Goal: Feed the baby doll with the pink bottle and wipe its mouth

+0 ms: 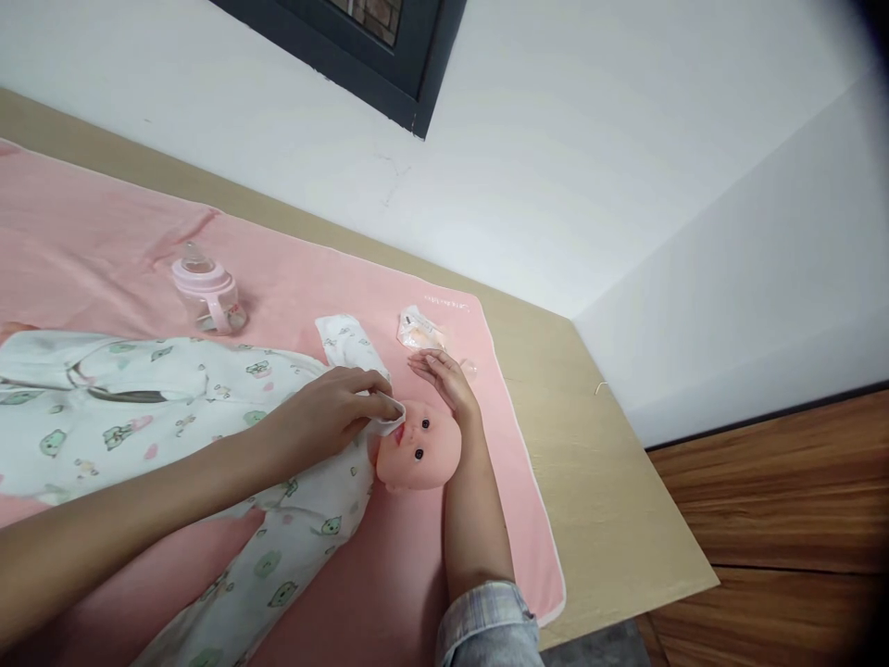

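Note:
A baby doll (419, 453) in a white printed sleepsuit (173, 408) lies on a pink blanket (417, 574), its head toward the right. My left hand (333, 408) is closed on a small white wipe (389, 417) and presses it against the doll's cheek near the mouth. My right hand (444, 380) rests with fingers stretched out on the far side of the doll's head, steadying it. My right forearm runs alongside the head, with a plaid cuff at the bottom.
A pink baby bottle (205, 292) stands on the blanket behind the doll. A clear plastic packet (422, 330) lies near the blanket's far right corner. The blanket covers a tan tabletop (597, 463) against a white wall; wooden floor shows to the right.

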Available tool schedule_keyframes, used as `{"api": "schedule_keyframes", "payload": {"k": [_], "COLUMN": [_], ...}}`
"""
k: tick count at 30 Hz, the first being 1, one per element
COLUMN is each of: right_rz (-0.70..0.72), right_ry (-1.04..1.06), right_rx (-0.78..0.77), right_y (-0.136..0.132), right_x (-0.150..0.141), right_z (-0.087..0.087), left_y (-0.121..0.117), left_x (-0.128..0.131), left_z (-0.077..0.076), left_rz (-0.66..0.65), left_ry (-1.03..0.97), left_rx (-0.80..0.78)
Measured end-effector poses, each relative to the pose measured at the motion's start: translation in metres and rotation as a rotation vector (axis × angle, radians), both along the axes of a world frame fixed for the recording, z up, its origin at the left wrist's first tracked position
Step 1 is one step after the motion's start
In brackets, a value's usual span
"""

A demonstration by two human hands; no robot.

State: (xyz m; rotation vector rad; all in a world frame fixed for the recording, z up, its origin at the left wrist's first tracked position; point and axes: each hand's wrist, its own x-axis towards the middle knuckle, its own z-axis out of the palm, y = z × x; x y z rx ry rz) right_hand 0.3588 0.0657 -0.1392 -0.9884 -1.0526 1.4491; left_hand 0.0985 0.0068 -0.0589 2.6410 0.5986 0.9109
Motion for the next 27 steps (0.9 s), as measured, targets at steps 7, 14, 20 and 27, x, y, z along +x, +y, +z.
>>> {"api": "schedule_keyframes", "payload": {"k": [7, 14, 20, 27], "right_rz": [-0.003, -0.001, -0.002, -0.002], "right_ry": [0.002, 0.016, 0.0, -0.005], "right_rx": [-0.006, -0.001, 0.007, 0.005], "right_y": [0.0, 0.002, 0.002, 0.0], "right_x": [0.0, 0.001, 0.001, 0.001], "right_z": [0.0, -0.003, -0.004, -0.002], "left_y": [-0.002, -0.009, -0.018, -0.018], "left_x": [0.0, -0.004, -0.003, 0.0], "left_z": [-0.003, 0.007, 0.014, 0.01], "left_rz": [0.03, -0.029, -0.064, -0.052], "left_ry": [-0.007, -0.03, -0.002, -0.003], "left_rx": [-0.028, -0.167, -0.239, -0.196]}}
